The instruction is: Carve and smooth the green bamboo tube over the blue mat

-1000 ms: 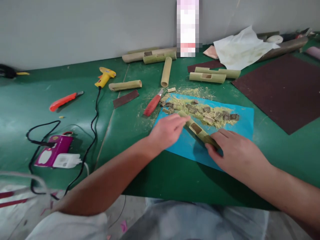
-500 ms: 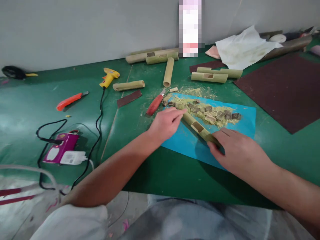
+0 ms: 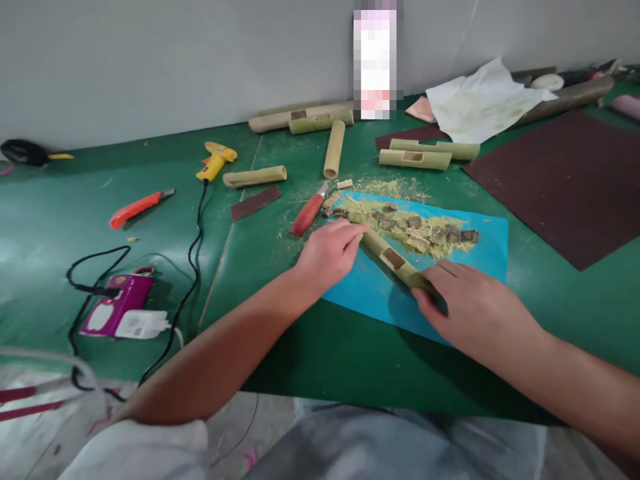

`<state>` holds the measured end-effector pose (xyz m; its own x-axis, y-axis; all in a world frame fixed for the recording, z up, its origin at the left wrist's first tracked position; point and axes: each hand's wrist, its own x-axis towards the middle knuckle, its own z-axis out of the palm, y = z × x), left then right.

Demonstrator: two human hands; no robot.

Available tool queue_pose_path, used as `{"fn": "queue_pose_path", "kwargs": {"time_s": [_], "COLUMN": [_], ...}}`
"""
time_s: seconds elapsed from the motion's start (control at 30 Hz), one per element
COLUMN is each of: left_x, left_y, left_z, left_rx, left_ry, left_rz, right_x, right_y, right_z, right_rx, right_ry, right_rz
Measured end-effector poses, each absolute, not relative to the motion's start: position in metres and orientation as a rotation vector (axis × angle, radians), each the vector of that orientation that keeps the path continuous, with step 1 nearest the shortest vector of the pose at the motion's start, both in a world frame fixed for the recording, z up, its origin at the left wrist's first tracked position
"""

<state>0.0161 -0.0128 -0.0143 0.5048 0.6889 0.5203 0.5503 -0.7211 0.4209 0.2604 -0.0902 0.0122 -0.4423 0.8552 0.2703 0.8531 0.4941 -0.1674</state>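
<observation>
A green bamboo tube point(image 3: 376, 245) with a rectangular notch cut in its side slants over a blue sheet point(image 3: 365, 293). Its far end is in my left hand point(image 3: 333, 250), whose fingers are closed around it. My right hand point(image 3: 465, 293) grips the near end, thumb below and fingers on top, hiding that end. Beyond the tube, dark chips and pale green shavings point(image 3: 445, 243) lie heaped on the sheet. Just past my left hand rests a red-handled knife point(image 3: 307, 215) with a short blade.
Other bamboo tubes point(image 3: 334, 150) lie toward the wall, some notched. On the left are a yellow glue gun point(image 3: 217, 162), an orange utility knife point(image 3: 137, 209) and a purple power strip point(image 3: 120, 303) with black cord. A dark brown sheet point(image 3: 565, 193) and white cloth point(image 3: 485, 100) are right.
The view has shifted slightly, so the whole scene sits a little lower and to the left. Both hands keep their hold on the bamboo tube, which shows almost the same pose.
</observation>
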Motion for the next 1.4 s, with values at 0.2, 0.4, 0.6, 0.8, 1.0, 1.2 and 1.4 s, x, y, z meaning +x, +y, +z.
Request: {"fn": "queue_pose_path", "kwargs": {"time_s": [0.2,0.4,0.6,0.8,1.0,1.2,1.4], "left_x": [0.016,0.012,0.016,0.023,0.016,0.021,0.009], "left_y": [-0.012,-0.006,-0.011,-0.021,-0.006,-0.017,0.002], "left_z": [-0.012,-0.013,-0.012,-0.009,-0.013,-0.012,-0.012], "left_rx": [2.551,2.482,2.478,2.453,2.437,2.485,2.361], "left_ry": [1.040,1.017,1.004,1.004,1.074,0.963,1.082], "left_rz": [0.966,0.962,0.974,0.949,1.008,0.899,1.013], "right_x": [0.260,0.260,0.259,0.260,0.261,0.261,0.261], "right_y": [-0.091,-0.090,-0.092,-0.095,-0.093,-0.091,-0.090], "right_z": [0.012,0.012,0.015,0.016,0.010,0.008,0.009], "right_rx": [-1.447,-1.476,-1.475,-1.443,-1.456,-1.464,-1.454], "right_ry": [-2.461,-2.464,-2.455,-2.484,-2.458,-2.443,-2.438], "right_rz": [-0.001,0.033,-0.085,-0.258,-0.023,0.026,0.007]}}
